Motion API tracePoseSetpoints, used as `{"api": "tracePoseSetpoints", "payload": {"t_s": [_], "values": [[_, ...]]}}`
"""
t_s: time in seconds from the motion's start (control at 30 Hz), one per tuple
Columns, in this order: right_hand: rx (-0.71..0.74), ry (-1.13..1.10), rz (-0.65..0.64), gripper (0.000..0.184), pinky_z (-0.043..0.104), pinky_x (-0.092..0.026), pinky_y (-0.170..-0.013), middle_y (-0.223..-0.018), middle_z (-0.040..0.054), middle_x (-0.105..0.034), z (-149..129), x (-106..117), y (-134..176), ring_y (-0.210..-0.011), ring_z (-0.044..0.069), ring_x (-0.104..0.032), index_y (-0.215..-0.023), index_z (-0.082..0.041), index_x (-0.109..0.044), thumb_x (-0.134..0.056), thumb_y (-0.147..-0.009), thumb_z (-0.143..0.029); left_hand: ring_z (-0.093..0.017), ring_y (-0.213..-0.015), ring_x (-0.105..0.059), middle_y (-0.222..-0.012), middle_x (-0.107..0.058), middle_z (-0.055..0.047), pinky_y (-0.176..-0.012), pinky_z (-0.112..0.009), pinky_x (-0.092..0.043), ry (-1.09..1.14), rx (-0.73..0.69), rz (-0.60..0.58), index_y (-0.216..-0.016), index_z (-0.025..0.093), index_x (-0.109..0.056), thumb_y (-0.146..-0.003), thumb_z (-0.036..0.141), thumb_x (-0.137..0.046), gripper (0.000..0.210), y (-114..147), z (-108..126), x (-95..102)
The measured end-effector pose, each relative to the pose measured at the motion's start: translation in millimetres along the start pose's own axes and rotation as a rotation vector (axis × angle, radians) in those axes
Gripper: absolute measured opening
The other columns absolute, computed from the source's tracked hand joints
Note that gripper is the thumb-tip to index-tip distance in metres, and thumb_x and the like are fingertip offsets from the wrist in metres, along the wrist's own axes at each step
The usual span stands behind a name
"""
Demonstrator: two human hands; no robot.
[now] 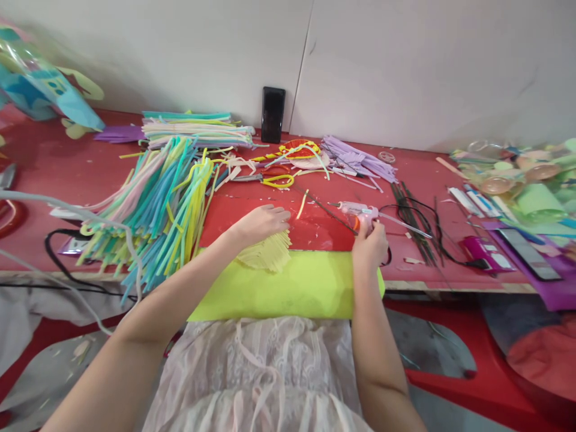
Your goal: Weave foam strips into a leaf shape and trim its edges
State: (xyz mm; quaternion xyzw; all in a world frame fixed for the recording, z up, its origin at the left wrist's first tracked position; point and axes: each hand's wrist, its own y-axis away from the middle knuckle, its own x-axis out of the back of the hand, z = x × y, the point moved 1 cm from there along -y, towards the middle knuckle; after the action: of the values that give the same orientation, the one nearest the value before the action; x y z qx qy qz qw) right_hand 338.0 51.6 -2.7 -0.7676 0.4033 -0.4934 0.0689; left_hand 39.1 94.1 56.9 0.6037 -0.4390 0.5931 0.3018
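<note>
My right hand point(369, 245) is wrapped around the handle of a pink glue gun point(360, 210), whose nozzle points left. A clear glue stick point(405, 223) sticks out behind it. My left hand point(263, 224) has its fingers bent together at the upper edge of a pale yellow piece made of slanted strips point(267, 252). That piece lies partly on a bright yellow-green sheet point(279, 288) at the table's front edge. Beyond the hands, a thin dark stem point(326, 211) and a short pale strip point(302, 204) lie on a red mat point(225, 217).
Bundles of coloured pipe cleaners point(157, 198) heap up on the left. Yellow-handled scissors point(276, 180) and purple pipe cleaners point(360, 159) lie behind the mat. A black phone point(273, 114) leans on the wall. Dark stems point(416, 228), a cord and a magenta box point(488, 253) are at right.
</note>
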Motion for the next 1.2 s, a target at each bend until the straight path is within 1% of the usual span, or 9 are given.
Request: {"api": "tracePoseSetpoints", "payload": {"t_s": [0.23, 0.33, 0.43, 0.53, 0.67, 0.73, 0.83, 1.0, 1.2], "values": [[0.037, -0.008, 0.032, 0.060, 0.038, -0.045, -0.075, -0.102, 0.0201, -0.069, 0, 1, 0, -0.089, 0.031, -0.066, -0.110, -0.013, -0.061, -0.030, -0.095, -0.062, -0.017, -0.086, -0.060, -0.097, -0.064, -0.007, -0.068, -0.028, -0.044, -0.020, 0.022, 0.045, -0.098, 0.016, -0.061, -0.093, 0.013, -0.045, 0.017, 5, 4, -9.1], [0.041, -0.029, 0.050, 0.060, 0.036, -0.046, -0.072, -0.102, 0.0190, -0.069, -1, 1, 0, -0.088, 0.030, -0.066, -0.110, -0.013, -0.062, -0.031, -0.094, -0.063, -0.016, -0.078, -0.059, -0.093, -0.064, -0.007, -0.060, -0.026, -0.042, -0.015, 0.126, 0.067, -0.099, 0.016, -0.059, -0.095, 0.014, -0.041, 0.019, 10, 8, -12.0], [0.076, -0.093, 0.049, 0.059, 0.034, -0.046, -0.073, -0.100, 0.0168, -0.069, -6, 4, 1, -0.087, 0.027, -0.066, -0.108, -0.013, -0.061, -0.036, -0.092, -0.064, -0.014, -0.076, -0.060, -0.091, -0.065, -0.006, -0.057, -0.022, -0.041, 0.061, 0.258, 0.129, -0.102, 0.018, -0.059, -0.097, 0.019, -0.037, 0.022, 16, 12, -15.3], [0.091, -0.170, -0.008, 0.056, 0.033, -0.047, -0.073, -0.094, 0.0143, -0.069, -18, 9, 6, -0.083, 0.025, -0.065, -0.107, -0.014, -0.060, -0.040, -0.091, -0.064, -0.013, -0.076, -0.061, -0.091, -0.066, -0.006, -0.059, -0.022, -0.042, 0.150, 0.355, 0.190, -0.104, 0.020, -0.060, -0.098, 0.025, -0.036, 0.025, 21, 14, -17.9], [0.091, -0.205, -0.177, 0.054, 0.034, -0.048, -0.075, -0.093, 0.0112, -0.067, -42, 14, 18, -0.084, 0.024, -0.064, -0.109, -0.016, -0.057, -0.048, -0.086, -0.064, -0.014, -0.079, -0.063, -0.090, -0.067, -0.005, -0.062, -0.022, -0.044, 0.226, 0.426, 0.230, -0.105, 0.022, -0.062, -0.099, 0.031, -0.036, 0.028, 23, 13, -17.5], [0.112, -0.211, -0.259, 0.059, 0.035, -0.048, -0.076, -0.099, 0.0117, -0.067, -55, 13, 24, -0.089, 0.026, -0.064, -0.113, -0.017, -0.054, -0.056, -0.080, -0.066, -0.013, -0.082, -0.063, -0.092, -0.068, -0.004, -0.064, -0.021, -0.045, 0.245, 0.432, 0.239, -0.106, 0.023, -0.063, -0.099, 0.032, -0.037, 0.029, 23, 12, -15.9], [0.172, -0.194, -0.318, 0.061, 0.037, -0.049, -0.076, -0.109, 0.0133, -0.066, -67, 9, 30, -0.095, 0.029, -0.064, -0.115, -0.018, -0.052, -0.063, -0.075, -0.064, -0.013, -0.084, -0.064, -0.095, -0.069, -0.004, -0.066, -0.020, -0.045, 0.252, 0.408, 0.239, -0.108, 0.024, -0.064, -0.099, 0.031, -0.037, 0.029, 24, 12, -14.1], [0.252, -0.151, -0.369, 0.056, 0.036, -0.049, -0.069, -0.117, 0.0142, -0.063, -72, 1, 36, -0.098, 0.030, -0.064, -0.115, -0.020, -0.049, -0.063, -0.076, -0.058, -0.012, -0.087, -0.065, -0.103, -0.069, -0.004, -0.067, -0.020, -0.046, 0.214, 0.397, 0.238, -0.113, 0.025, -0.062, -0.100, 0.030, -0.037, 0.029, 29, 14, -18.3], [0.279, -0.145, -0.383, 0.052, 0.035, -0.049, -0.066, -0.118, 0.0141, -0.063, -73, -2, 42, -0.099, 0.030, -0.064, -0.115, -0.020, -0.049, -0.060, -0.079, -0.056, -0.016, -0.092, -0.064, -0.104, -0.068, -0.006, -0.068, -0.025, -0.047, 0.034, 0.318, 0.206, -0.116, 0.022, -0.060, -0.100, 0.027, -0.035, 0.030, 33, 17, -24.1]]}}
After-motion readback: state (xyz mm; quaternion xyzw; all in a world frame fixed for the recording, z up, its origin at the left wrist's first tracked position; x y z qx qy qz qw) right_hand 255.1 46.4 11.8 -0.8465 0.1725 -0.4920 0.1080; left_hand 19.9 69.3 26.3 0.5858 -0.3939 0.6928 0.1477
